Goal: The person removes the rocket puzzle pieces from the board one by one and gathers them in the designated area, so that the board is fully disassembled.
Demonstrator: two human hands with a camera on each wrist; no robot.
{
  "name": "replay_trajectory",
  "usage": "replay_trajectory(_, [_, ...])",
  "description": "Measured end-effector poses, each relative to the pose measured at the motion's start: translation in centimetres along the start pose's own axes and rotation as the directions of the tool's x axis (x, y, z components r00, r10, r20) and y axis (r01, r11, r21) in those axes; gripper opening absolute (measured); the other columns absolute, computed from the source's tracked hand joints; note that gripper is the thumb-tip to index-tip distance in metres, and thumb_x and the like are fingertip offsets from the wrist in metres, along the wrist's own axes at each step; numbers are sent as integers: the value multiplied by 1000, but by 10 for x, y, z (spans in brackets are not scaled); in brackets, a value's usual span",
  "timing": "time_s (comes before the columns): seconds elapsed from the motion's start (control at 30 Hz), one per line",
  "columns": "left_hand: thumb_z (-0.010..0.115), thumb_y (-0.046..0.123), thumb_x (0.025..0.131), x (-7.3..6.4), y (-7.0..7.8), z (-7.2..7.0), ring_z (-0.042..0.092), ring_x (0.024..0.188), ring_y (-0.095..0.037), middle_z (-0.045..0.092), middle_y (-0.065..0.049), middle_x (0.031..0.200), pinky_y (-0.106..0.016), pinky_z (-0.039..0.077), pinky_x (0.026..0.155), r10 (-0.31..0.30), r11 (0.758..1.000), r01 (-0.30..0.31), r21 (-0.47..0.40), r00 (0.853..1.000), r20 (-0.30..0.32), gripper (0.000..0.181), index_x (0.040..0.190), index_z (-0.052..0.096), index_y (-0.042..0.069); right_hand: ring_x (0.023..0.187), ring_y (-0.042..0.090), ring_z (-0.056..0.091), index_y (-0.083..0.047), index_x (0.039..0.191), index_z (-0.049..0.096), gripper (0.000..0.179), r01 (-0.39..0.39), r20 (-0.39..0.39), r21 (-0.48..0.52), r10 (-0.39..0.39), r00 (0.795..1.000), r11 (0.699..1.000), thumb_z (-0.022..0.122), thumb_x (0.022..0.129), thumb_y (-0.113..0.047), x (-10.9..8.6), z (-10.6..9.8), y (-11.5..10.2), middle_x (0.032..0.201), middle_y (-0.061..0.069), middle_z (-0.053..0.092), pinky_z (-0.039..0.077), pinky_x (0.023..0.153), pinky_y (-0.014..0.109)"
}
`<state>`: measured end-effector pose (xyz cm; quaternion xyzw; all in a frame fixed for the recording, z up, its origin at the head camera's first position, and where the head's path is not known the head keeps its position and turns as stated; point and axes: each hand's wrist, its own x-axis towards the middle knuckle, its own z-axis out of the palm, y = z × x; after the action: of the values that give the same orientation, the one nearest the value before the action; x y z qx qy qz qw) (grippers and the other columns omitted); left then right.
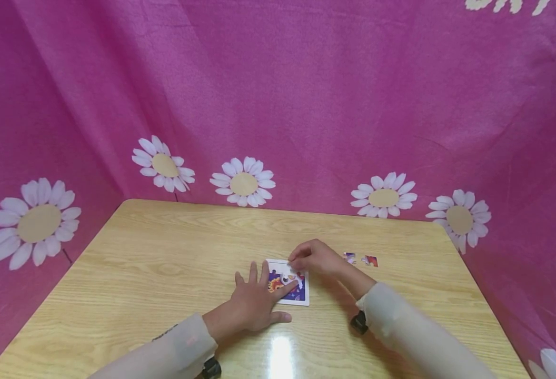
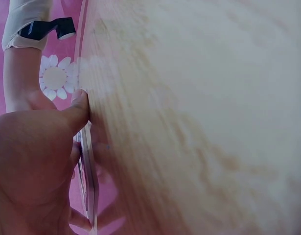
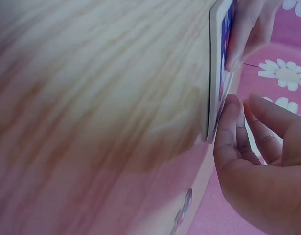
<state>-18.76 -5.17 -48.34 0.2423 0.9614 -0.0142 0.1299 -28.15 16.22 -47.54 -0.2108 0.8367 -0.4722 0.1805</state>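
Observation:
A small jigsaw puzzle (image 1: 299, 296) in a white-bordered tray lies on the table, its picture purple with orange and white. My left hand (image 1: 254, 301) spreads its fingers over the left and lower part of it, one fingertip resting on the picture. In the left wrist view, the thumb of the left hand (image 2: 35, 161) lies beside the edge of the tray (image 2: 91, 196). At the upper right corner my right hand (image 1: 317, 258) pinches a puzzle piece, mostly hidden by the fingertips. From the right wrist, the right hand (image 3: 267, 147) has its fingertips right at the tray's edge (image 3: 215, 73).
Two loose puzzle pieces, one purple and white (image 1: 349, 258) and one red (image 1: 371, 261), lie on the wooden table (image 1: 174, 247) right of the tray. A pink curtain (image 1: 306, 105) with daisies hangs behind and at both sides.

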Motion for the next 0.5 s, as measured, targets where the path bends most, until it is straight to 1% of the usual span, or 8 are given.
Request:
replay_trajectory(0.17, [38, 86, 88, 1, 0, 1, 20, 150, -58, 20, -26, 168, -80, 30, 106, -2, 1000, 2, 8, 1000, 1, 77, 158, 23, 57, 81, 15, 70, 5, 107, 76, 16, -15, 5, 2, 15, 1000, 1000, 70, 93, 0, 2, 4, 1, 92, 13, 76, 57, 78, 31])
replay_trajectory(0.33, [37, 86, 89, 1, 0, 1, 20, 150, -58, 19, -26, 168, -79, 30, 106, -4, 1000, 4, 17, 1000, 2, 77, 158, 22, 57, 82, 14, 69, 0, 103, 78, 13, -41, -4, -17, 41, 999, 999, 70, 93, -1, 2, 6, -1, 92, 8, 76, 57, 79, 30])
replay_trajectory(0.5, [38, 86, 89, 1, -1, 1, 20, 150, -57, 19, -25, 168, -79, 30, 107, -4, 1000, 4, 11, 1000, 5, 78, 159, 22, 56, 80, 14, 68, -1, 101, 78, 11, -42, -16, -42, 42, 999, 998, 71, 92, -1, 1, 8, 0, 89, 6, 76, 55, 78, 30])
